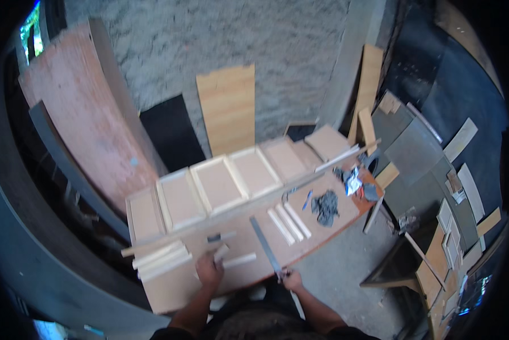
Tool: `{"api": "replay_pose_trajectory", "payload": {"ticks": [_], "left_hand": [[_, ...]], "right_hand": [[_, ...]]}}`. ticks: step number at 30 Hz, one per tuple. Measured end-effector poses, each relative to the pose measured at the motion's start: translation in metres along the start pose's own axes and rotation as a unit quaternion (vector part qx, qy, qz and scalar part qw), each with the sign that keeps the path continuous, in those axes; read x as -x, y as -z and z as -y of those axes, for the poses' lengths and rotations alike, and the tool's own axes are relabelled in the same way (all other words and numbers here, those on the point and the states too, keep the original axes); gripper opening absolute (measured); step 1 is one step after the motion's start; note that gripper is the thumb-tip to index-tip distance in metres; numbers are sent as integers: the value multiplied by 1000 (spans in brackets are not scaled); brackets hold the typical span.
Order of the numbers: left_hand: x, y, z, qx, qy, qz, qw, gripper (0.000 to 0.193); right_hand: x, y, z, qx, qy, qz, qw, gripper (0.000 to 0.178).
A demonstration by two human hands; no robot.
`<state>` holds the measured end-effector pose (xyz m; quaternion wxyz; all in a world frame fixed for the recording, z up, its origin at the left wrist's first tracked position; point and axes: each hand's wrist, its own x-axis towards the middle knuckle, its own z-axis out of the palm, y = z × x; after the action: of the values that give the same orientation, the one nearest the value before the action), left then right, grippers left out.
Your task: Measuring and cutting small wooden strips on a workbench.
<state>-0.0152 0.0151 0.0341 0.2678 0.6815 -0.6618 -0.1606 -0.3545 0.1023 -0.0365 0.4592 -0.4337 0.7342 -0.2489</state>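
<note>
My left hand (209, 270) is closed around a short pale wood piece (222, 253) over the near left part of the workbench (240, 226). Beside it lies a pale wood strip (240, 260). At the bench's front edge, my right hand (290, 280) grips the near end of a long, straight grey metal strip (264, 243). Whether this is a ruler or a saw blade, I cannot tell. Several pale wood strips (162, 260) are stacked left of my left hand, and a small dark block (213, 238) lies just beyond it.
Framed wooden panels (220, 184) line the bench's far side. To the right are short wood sticks (288, 222), a blue pen (307, 199), a dark crumpled cloth (324, 208) and foil-like scraps (353, 182). Boards (227, 110) lean against the wall, and more wood offcuts (436, 258) crowd the right.
</note>
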Motion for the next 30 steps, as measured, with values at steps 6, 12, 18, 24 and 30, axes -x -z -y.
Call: {"api": "replay_pose_trajectory", "payload": {"ticks": [6,12,18,24,30], "left_hand": [[22,8,67,-89,107,-84,987,37],[37,16,48,-141,197,-108,964,49],[-1,-4,-2,14,-99,121,988,58],[-23,-63,-38,57,-170,155,971,75],[-27,-81,-46,40,-156,137,977,76]], "right_hand": [[-3,16,25,-153,53,72,984,12],[25,7,27,-164,12,88,982,24],[46,-17,19,-197,34,119,973,22],[46,-31,16,-209,11,144,967,20],[44,-39,4,-258,28,145,955,26]]}}
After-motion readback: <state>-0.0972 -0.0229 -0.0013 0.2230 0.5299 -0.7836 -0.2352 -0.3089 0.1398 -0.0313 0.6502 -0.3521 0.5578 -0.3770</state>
